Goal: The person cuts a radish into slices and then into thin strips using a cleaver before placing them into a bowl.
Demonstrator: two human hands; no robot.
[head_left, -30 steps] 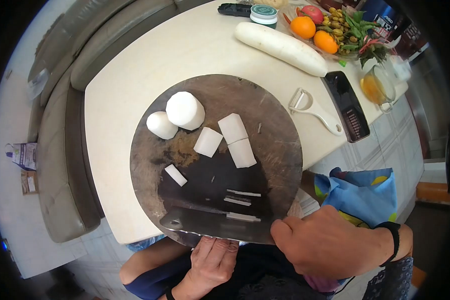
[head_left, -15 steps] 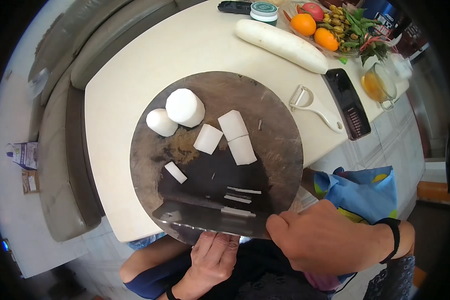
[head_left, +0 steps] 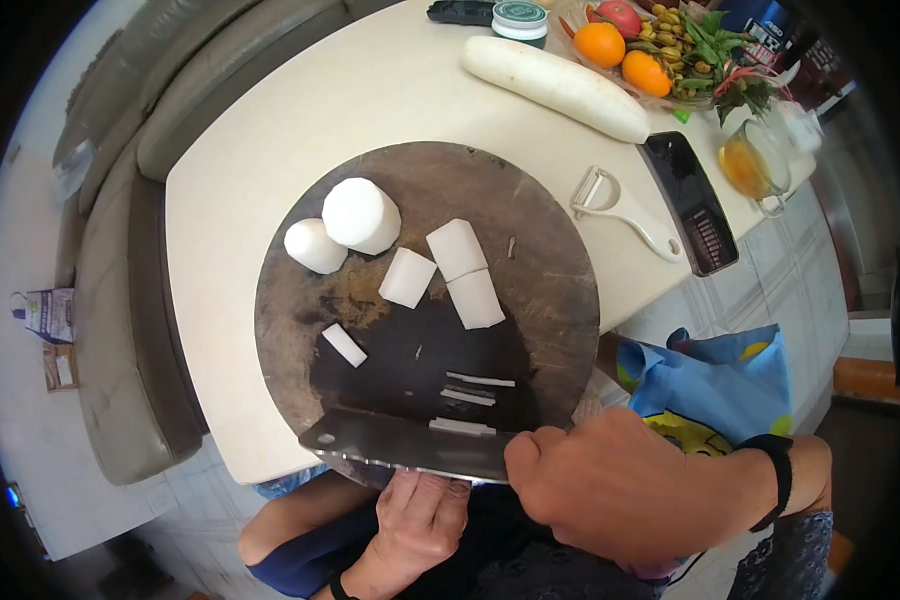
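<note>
My right hand [head_left: 605,485] is wrapped round the handle of a cleaver [head_left: 400,445], whose broad blade lies across the near part of a round wooden board [head_left: 560,240]. Close against the blade's near edge is my left hand [head_left: 425,515], fingers bent together; what they hold is hidden behind the blade. Thin white strips [head_left: 480,380] lie just beyond the blade. Farther up the board are white blocks [head_left: 407,278], a small white stick [head_left: 344,345], and two thick peeled white radish pieces [head_left: 361,215].
A whole white radish [head_left: 555,88], a peeler [head_left: 625,212], a phone [head_left: 690,203], a glass cup [head_left: 753,162], a jar [head_left: 520,22] and a fruit bowl with oranges [head_left: 600,45] stand on the table [head_left: 230,200]. A sofa [head_left: 120,330] is at left.
My right hand and the cleaver have shifted slightly left. The whole view has also shifted a little. My left hand stays by the blade.
</note>
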